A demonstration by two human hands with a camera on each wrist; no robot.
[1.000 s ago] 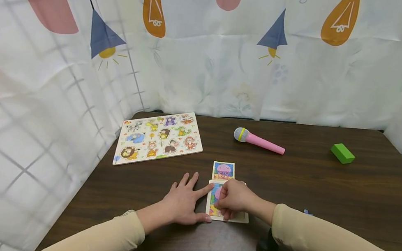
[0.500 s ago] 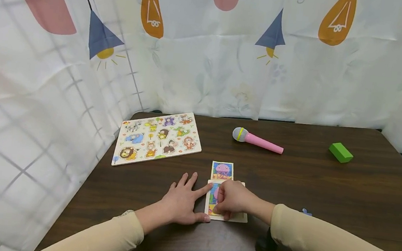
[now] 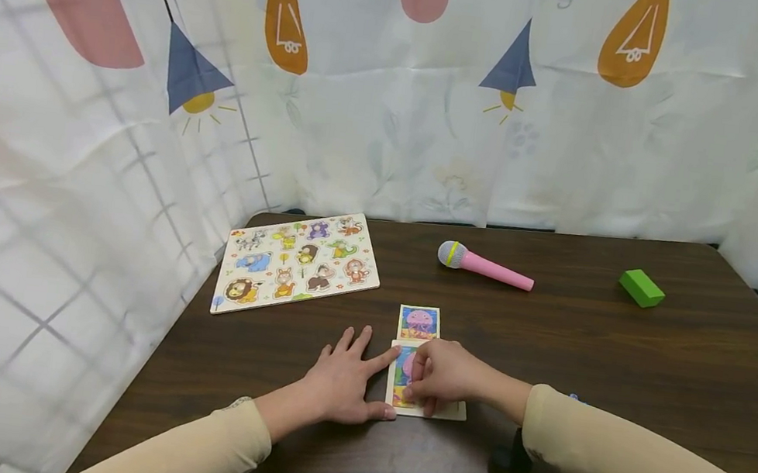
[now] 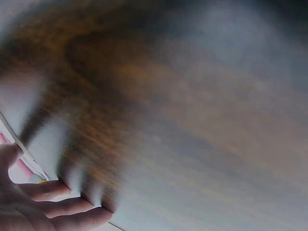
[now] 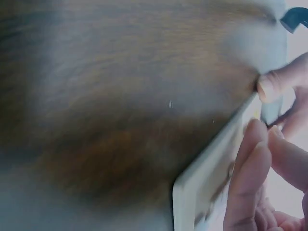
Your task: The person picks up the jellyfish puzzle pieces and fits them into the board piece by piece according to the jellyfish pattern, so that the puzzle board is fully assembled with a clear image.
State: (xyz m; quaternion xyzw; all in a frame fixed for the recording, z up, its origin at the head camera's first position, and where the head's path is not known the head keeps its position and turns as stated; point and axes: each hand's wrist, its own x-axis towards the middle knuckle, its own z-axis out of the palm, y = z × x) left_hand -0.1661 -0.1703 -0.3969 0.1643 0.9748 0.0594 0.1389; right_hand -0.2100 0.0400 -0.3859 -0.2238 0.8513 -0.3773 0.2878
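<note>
A small white-framed jigsaw board [image 3: 408, 411] with a jellyfish picture lies near me on the table. My right hand [image 3: 444, 373] is over its right part, thumb and fingers curled, tips together on a puzzle piece. The hand hides much of the board, and the pinched spot is partly covered. My left hand [image 3: 342, 388] lies with fingers spread, its index finger and thumb touching the board's left edge. Beyond the board lies a matching jellyfish picture card [image 3: 419, 321]. In the right wrist view, the right fingers [image 5: 252, 168] bend over the board [image 5: 207, 178].
An animal puzzle board [image 3: 299, 262] lies at the back left of the dark table [image 3: 551, 326]. A pink toy microphone [image 3: 494, 270] and a green block [image 3: 641, 287] lie farther back. A small blue thing [image 3: 574, 398] shows beside the right sleeve. Printed curtains [image 3: 389, 144] border the table.
Both hands stay at the small board. The right forearm and sleeve have shifted slightly to the right, covering more of the small blue thing; the right fingers stay in place.
</note>
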